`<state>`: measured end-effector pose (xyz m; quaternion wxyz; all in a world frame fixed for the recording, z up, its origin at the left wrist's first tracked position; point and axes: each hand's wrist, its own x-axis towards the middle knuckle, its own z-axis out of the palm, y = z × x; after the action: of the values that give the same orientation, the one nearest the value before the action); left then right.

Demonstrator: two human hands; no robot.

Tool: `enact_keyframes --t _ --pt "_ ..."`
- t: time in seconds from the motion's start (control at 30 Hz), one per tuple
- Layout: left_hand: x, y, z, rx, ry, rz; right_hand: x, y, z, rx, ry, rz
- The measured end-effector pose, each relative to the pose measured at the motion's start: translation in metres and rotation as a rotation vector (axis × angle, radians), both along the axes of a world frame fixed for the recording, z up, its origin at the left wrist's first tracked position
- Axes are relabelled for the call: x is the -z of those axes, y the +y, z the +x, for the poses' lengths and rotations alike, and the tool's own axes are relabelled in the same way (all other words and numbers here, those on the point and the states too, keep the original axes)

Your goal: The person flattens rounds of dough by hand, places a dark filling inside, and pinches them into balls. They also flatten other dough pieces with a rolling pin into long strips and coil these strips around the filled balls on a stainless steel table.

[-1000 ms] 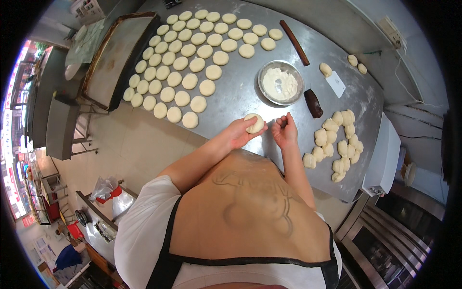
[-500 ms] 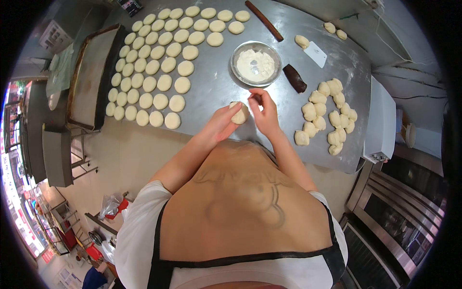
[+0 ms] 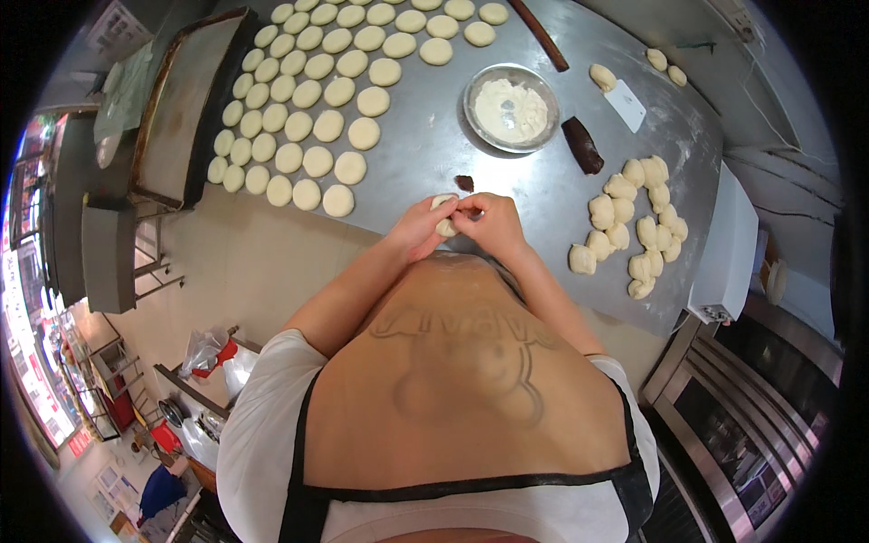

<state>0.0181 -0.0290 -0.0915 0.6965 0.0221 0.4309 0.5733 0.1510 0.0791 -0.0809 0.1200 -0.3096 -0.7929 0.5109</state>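
Note:
My left hand (image 3: 421,226) is closed around a pale dough piece (image 3: 445,228) at the near edge of the steel table (image 3: 407,181). My right hand (image 3: 489,220) meets it, fingertips pinched against the dough; what lies between them is hidden. A small dark brown lump (image 3: 464,184) sits just beyond my fingers. Above are a steel bowl (image 3: 472,109) of white flour (image 3: 507,104) and a dark brown block (image 3: 582,145). Many flattened dough rounds (image 3: 364,133) cover the left of the table; several lumpy dough pieces (image 3: 602,212) are grouped at the right.
A wooden rolling stick (image 3: 539,34) lies at the back, near a white scraper (image 3: 626,107) and loose dough pieces. A large rimmed baking tray (image 3: 145,167) is left of the table. A white appliance (image 3: 720,235) stands at the right, a steel cabinet (image 3: 724,398) below it.
My right hand has moved in against the dough in my left hand. The dark lump, partly within my right fingers half a second ago, now lies on the table beyond them.

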Motion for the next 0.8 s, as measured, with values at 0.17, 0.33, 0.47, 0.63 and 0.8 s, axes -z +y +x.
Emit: enact_keyframes --t 0.17,0.33,0.47,0.63,0.8 --pt "0.039 -0.036 -0.023 -0.170 -0.043 -0.078 0.057 0.016 -0.019 0.447 0.180 -0.572" --pt "-0.015 -0.027 -0.033 -0.205 -0.100 -0.208 0.075 0.019 -0.010 0.009 0.090 0.819" --pt "-0.026 -0.013 -0.028 -0.166 -0.177 -0.113 0.039 0.004 -0.017 0.173 0.207 0.159" --pt "-0.020 0.000 -0.018 -0.117 -0.209 0.032 0.008 0.001 -0.016 0.112 -0.011 -0.157" --pt "-0.009 0.006 -0.023 -0.185 -0.119 -0.112 -0.005 0.009 -0.002 0.465 0.656 -1.142"
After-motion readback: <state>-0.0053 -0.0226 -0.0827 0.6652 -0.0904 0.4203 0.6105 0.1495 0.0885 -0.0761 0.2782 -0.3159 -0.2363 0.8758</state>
